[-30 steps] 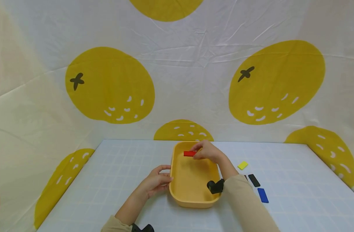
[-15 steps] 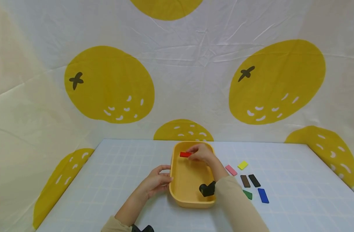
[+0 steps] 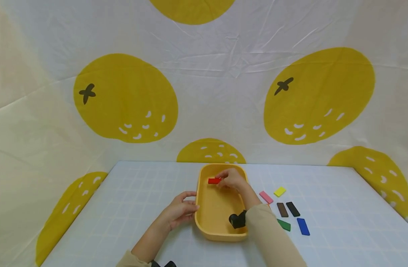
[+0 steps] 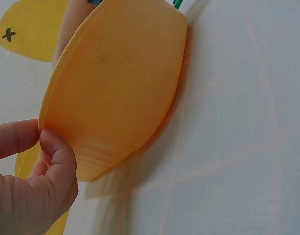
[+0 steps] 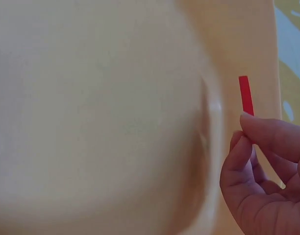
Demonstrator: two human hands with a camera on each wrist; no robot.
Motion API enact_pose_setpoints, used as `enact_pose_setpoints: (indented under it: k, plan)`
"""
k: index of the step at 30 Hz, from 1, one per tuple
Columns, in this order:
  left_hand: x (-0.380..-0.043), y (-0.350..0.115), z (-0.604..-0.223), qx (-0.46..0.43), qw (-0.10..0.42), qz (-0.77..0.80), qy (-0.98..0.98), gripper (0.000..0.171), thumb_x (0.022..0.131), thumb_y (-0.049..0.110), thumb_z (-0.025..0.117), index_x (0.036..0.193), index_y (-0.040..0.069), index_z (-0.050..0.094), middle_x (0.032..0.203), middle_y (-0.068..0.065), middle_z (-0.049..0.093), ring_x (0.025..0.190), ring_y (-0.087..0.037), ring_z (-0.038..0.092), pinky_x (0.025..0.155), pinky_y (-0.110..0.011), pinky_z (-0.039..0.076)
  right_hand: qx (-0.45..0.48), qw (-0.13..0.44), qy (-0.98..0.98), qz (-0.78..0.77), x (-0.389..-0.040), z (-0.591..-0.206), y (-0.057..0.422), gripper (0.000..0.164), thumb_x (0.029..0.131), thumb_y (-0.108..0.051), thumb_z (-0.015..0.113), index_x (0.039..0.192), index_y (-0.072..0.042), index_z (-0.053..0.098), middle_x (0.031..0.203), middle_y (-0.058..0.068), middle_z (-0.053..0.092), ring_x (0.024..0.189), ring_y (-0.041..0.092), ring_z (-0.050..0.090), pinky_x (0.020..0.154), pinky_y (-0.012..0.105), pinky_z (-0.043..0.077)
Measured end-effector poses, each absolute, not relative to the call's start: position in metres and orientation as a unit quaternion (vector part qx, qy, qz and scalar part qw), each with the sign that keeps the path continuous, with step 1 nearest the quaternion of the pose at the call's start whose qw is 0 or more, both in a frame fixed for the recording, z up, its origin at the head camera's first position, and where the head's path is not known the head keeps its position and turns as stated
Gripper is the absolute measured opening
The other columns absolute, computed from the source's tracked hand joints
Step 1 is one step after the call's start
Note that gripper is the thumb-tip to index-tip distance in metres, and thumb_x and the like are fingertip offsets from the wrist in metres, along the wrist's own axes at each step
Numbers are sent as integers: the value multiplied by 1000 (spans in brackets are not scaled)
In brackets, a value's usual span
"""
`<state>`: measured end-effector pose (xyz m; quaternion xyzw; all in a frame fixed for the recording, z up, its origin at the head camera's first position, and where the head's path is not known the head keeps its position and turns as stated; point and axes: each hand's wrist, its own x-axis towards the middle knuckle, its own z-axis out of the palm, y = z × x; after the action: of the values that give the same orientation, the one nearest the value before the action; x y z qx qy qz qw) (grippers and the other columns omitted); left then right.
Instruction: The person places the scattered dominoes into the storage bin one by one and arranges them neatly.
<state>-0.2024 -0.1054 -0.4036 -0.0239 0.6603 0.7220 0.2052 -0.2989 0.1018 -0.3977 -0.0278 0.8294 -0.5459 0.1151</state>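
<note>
A yellow-orange plastic bin (image 3: 220, 239) with rounded corners stands on the table. My left hand (image 3: 178, 211) is at its left side. In the left wrist view the thumb and a finger of my left hand (image 4: 39, 169) pinch the bin's rim (image 4: 66, 54). Over the far part of the bin's inside, my right hand (image 3: 231, 178) pinches a thin red block (image 3: 214, 181) by one end. The right wrist view shows the red block (image 5: 245, 95) edge-on between thumb and fingertips, sticking out past them near the bin's end wall.
Right of the bin lie loose flat blocks: pink (image 3: 266, 197), yellow (image 3: 280, 191), brown (image 3: 282, 210), black (image 3: 293, 209), green (image 3: 284, 224) and blue (image 3: 303, 226). My right sleeve (image 3: 274, 237) partly covers the green one. A patterned white cloth (image 3: 220, 92) hangs behind the table.
My right hand has shifted left and slightly lower with the red block. Its sleeve has moved off the pink, brown and green blocks. The left hand stays at the rim.
</note>
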Motion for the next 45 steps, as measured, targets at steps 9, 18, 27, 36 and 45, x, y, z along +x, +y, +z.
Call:
enact_pose_setpoints:
  k: [9,18,27,36,45]
  plan:
    - [-200,-104,-401,-20,206,729,652,49,86,-2,57,131,-1,37,102,-17,59,72,-16,57,67,-26,50,-23,122,833,-539,-298,-397,102,30,72,14,68,101,6,68,75,6,52,61,16,45,55,23,43]
    - [-200,-104,-402,-13,211,736,643,51,87,-2,57,132,-1,35,100,-14,59,72,-16,56,66,-26,50,-25,121,835,-536,-297,-398,103,30,72,15,68,101,6,67,73,5,48,59,16,43,55,23,40]
    - [-201,-103,-401,-11,211,740,638,49,86,-3,57,131,-1,36,99,-15,58,72,-16,55,65,-25,49,-30,121,830,-544,-297,-400,103,29,71,19,64,98,10,65,72,6,50,57,16,43,53,22,41]
    - [-199,-102,-401,-21,208,738,641,50,86,-4,57,131,-1,36,98,-14,58,71,-16,55,63,-25,49,-50,124,822,-553,-293,-392,105,33,77,13,58,110,13,60,70,5,48,53,15,44,56,26,45]
    - [-199,-105,-402,-18,199,739,644,50,86,-5,57,131,-2,36,97,-13,59,70,-15,56,63,-25,49,-57,145,789,-594,-294,-358,121,40,83,0,64,121,8,55,102,14,54,88,20,56,86,38,49]
